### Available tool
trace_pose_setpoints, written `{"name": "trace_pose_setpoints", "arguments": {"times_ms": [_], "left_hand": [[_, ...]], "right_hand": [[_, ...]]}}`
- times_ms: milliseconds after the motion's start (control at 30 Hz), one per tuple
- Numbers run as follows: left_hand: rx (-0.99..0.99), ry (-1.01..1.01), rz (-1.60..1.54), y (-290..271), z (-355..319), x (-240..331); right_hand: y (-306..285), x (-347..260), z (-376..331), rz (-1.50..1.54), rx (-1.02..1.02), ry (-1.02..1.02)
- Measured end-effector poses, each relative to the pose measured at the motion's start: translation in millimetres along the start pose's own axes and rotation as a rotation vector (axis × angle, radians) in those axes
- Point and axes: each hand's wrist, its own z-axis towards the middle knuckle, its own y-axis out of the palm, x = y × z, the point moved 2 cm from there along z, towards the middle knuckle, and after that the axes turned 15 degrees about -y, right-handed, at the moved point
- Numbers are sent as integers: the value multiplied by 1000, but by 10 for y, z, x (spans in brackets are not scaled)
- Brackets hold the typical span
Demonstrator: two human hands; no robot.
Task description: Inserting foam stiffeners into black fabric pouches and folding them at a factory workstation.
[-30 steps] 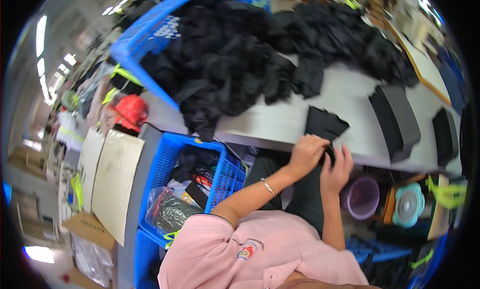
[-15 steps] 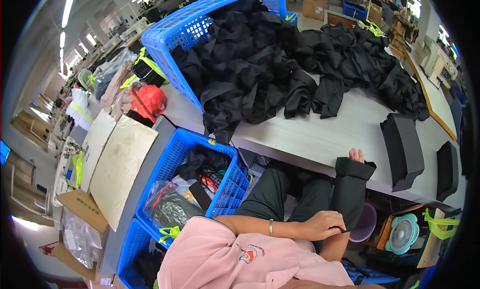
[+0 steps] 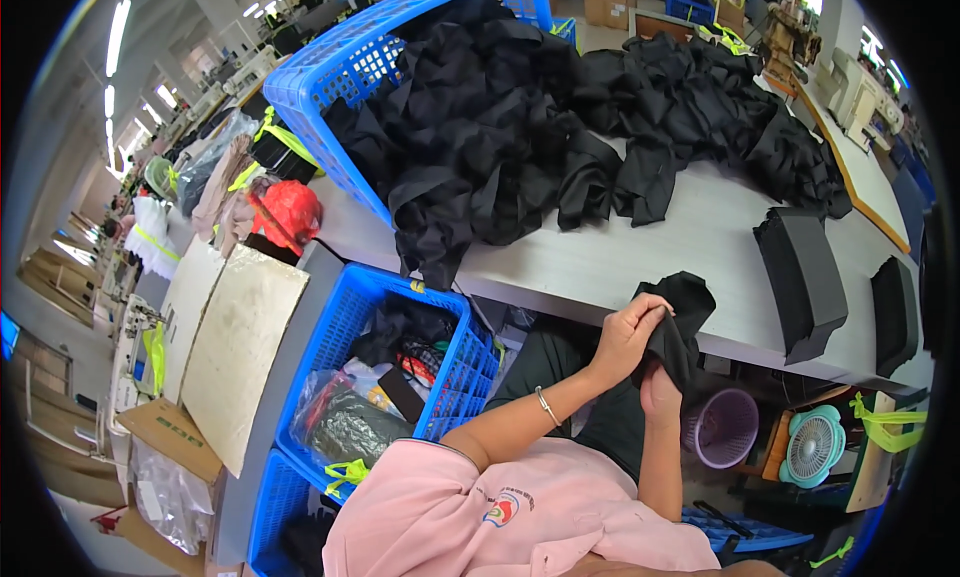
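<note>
A black fabric tube (image 3: 683, 289) is bunched above my lap, at the table's front edge. My left hand (image 3: 630, 339), a bracelet on its wrist, is closed on the fabric with a pinch near its top. My right hand (image 3: 660, 395) reaches up into the tube from below. The cloth covers its fingers, so their pose is hidden. Beyond my hands, a large heap of black fabric pieces (image 3: 490, 127) spills from a tipped blue basket (image 3: 300, 97) onto the table (image 3: 720, 202). To the right stand a neat black stack (image 3: 805, 287) and a second, smaller black stack (image 3: 893, 317).
On my left, a blue crate (image 3: 455, 377) holds bags, cloth and a dark phone-like object. Cardboard sheets (image 3: 245, 347) and a red plastic bag (image 3: 288, 214) are farther left. Below the table at right are a purple bin (image 3: 722, 429) and a turquoise fan (image 3: 812, 447).
The black tube has come off my right forearm and is now bunched around my right hand. My left hand has moved up from that forearm to the tube's top. The view has shifted slightly.
</note>
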Motion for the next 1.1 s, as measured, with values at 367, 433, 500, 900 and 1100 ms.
{"name": "trace_pose_setpoints", "arguments": {"times_ms": [367, 433, 500, 900, 1100], "left_hand": [[445, -24, -23, -942, 1185, -271], [395, -1, 31, -908, 1094, -169], [319, 39, 145, -794, 904, 28], [-247, 172, 216, -112, -378, 337], [38, 183, 315, -680, -48, 161]], "right_hand": [[369, -618, -843, -953, -664, -414], [-23, -482, -963, -625, -347, -15], [-378, -361, -1007, -295, -11, 289], [-70, -498, 77, -1125, -89, -378], [-20, -499, -348, -158, -176, 452]]}}
